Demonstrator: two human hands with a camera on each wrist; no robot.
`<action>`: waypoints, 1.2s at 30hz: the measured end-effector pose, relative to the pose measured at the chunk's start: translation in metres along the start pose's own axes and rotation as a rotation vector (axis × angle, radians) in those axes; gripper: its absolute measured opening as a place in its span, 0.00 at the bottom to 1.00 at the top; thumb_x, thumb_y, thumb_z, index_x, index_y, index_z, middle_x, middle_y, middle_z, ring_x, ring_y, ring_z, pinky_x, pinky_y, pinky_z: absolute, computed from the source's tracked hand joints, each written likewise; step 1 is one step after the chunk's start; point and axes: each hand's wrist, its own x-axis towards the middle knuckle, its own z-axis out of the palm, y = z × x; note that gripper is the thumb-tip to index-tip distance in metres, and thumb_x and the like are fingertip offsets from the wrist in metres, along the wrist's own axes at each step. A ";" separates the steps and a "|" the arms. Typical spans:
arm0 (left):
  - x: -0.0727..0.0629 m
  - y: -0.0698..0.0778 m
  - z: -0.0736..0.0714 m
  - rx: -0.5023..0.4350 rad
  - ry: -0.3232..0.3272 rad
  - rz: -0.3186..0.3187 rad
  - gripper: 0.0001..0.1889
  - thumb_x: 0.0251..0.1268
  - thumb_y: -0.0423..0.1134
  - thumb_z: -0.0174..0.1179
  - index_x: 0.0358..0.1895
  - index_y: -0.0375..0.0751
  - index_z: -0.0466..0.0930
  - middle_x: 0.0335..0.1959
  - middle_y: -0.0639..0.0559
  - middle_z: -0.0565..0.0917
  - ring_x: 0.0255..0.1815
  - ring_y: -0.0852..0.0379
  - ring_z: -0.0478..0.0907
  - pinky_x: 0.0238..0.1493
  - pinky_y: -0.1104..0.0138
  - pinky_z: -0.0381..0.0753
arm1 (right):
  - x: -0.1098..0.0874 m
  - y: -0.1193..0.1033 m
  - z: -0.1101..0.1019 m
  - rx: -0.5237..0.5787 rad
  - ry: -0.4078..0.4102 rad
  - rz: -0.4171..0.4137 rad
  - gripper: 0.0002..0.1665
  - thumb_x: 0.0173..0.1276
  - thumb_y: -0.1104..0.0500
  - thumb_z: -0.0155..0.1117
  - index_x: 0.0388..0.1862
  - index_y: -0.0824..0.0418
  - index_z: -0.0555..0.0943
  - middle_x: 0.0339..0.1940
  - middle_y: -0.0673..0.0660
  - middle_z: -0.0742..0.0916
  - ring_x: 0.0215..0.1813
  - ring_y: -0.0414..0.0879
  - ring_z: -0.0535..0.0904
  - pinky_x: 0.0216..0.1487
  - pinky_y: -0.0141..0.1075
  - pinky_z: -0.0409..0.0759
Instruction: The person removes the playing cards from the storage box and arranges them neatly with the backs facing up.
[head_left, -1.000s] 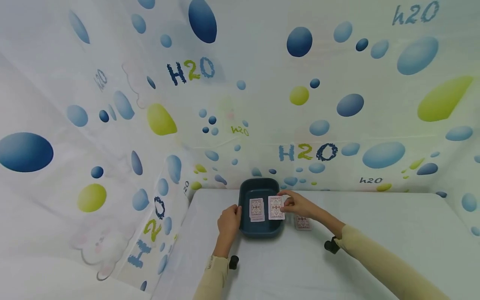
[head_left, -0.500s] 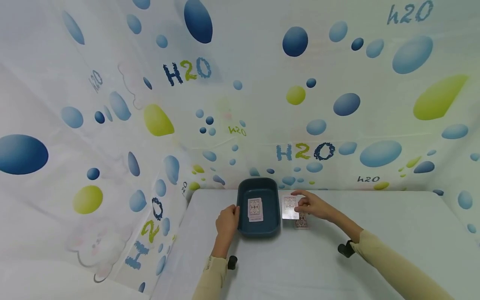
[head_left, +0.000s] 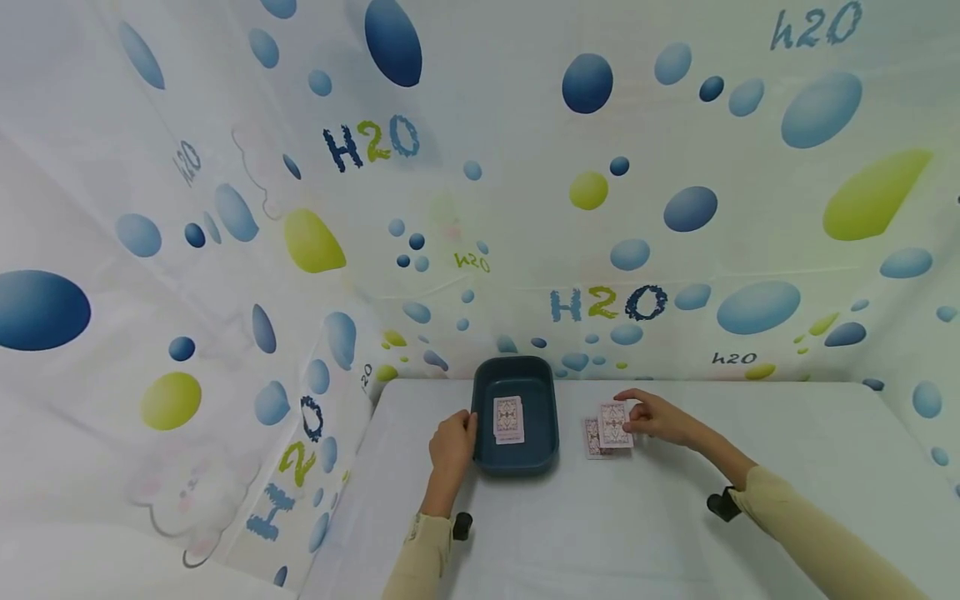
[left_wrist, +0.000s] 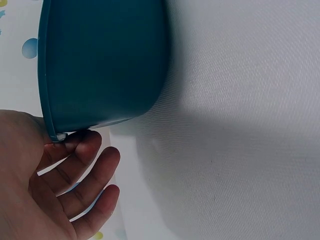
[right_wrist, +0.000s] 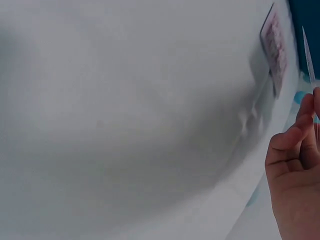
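A dark teal tray (head_left: 484, 457) stands on the table with a small pile of patterned playing cards (head_left: 507, 417) inside. My left hand (head_left: 452, 447) grips its left rim; in the left wrist view, the fingers (left_wrist: 102, 170) curl under the tray's edge (left_wrist: 45, 75), and the thumb is mostly hidden. To the right of the tray, my right hand (head_left: 657, 418) pinches a playing card (head_left: 613, 425), back side up, above other cards (head_left: 592, 439) on the table. Edge-on, the pinched card (right_wrist: 308, 60) shows as a thin sliver in the right wrist view.
A white cloth covers the table (head_left: 570, 533). Behind it hangs a white curtain (head_left: 517, 225) with blue and green spots, which also runs down the left side. Dark wrist cameras (head_left: 724, 504) sit at both cuffs.
My right hand has drawn the playing card from over the tray to the right, until it hangs above the cards on the table. The left hand stays at the tray's rim.
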 end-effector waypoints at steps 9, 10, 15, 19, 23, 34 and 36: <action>0.000 -0.001 0.002 0.008 0.001 0.004 0.18 0.75 0.45 0.56 0.24 0.43 0.75 0.17 0.52 0.73 0.19 0.56 0.67 0.21 0.64 0.61 | -0.011 0.024 -0.009 -0.076 0.002 0.108 0.32 0.71 0.61 0.65 0.69 0.69 0.66 0.32 0.54 0.79 0.34 0.44 0.73 0.36 0.32 0.72; 0.000 -0.001 0.002 0.010 0.001 0.003 0.18 0.75 0.45 0.56 0.24 0.43 0.76 0.17 0.52 0.73 0.19 0.56 0.68 0.21 0.65 0.61 | -0.012 0.026 -0.008 -0.088 0.011 0.111 0.31 0.70 0.61 0.66 0.68 0.69 0.66 0.33 0.54 0.79 0.35 0.44 0.73 0.36 0.32 0.72; 0.000 -0.001 0.003 0.016 -0.002 -0.006 0.17 0.75 0.45 0.56 0.25 0.42 0.77 0.17 0.51 0.73 0.19 0.56 0.68 0.21 0.65 0.62 | -0.016 0.031 0.000 -0.165 0.078 0.137 0.31 0.66 0.62 0.69 0.65 0.67 0.69 0.35 0.54 0.80 0.37 0.44 0.73 0.38 0.33 0.74; 0.000 -0.001 0.002 0.015 -0.001 -0.007 0.17 0.75 0.45 0.56 0.26 0.42 0.77 0.17 0.51 0.73 0.19 0.56 0.68 0.21 0.65 0.62 | -0.017 0.027 0.003 -0.248 0.115 0.125 0.30 0.65 0.62 0.70 0.63 0.67 0.71 0.40 0.58 0.81 0.41 0.47 0.74 0.41 0.37 0.76; -0.001 -0.001 0.002 0.016 0.003 -0.006 0.17 0.75 0.45 0.56 0.25 0.42 0.77 0.18 0.51 0.73 0.19 0.56 0.68 0.21 0.65 0.61 | -0.018 0.022 0.003 -0.331 0.125 0.112 0.29 0.65 0.61 0.71 0.62 0.68 0.74 0.43 0.61 0.79 0.44 0.50 0.74 0.44 0.39 0.76; -0.001 0.000 0.003 0.014 0.000 -0.012 0.17 0.75 0.44 0.56 0.25 0.42 0.76 0.18 0.51 0.73 0.19 0.55 0.68 0.21 0.64 0.61 | -0.017 0.014 -0.002 -0.409 0.057 0.147 0.33 0.66 0.56 0.70 0.66 0.70 0.74 0.45 0.62 0.79 0.45 0.50 0.76 0.48 0.45 0.78; -0.001 0.000 0.003 0.011 -0.003 -0.013 0.17 0.75 0.45 0.56 0.25 0.42 0.75 0.17 0.51 0.73 0.19 0.55 0.68 0.21 0.64 0.61 | -0.016 0.013 -0.003 -0.411 0.054 0.147 0.33 0.67 0.55 0.70 0.66 0.71 0.73 0.45 0.61 0.80 0.44 0.49 0.75 0.48 0.44 0.78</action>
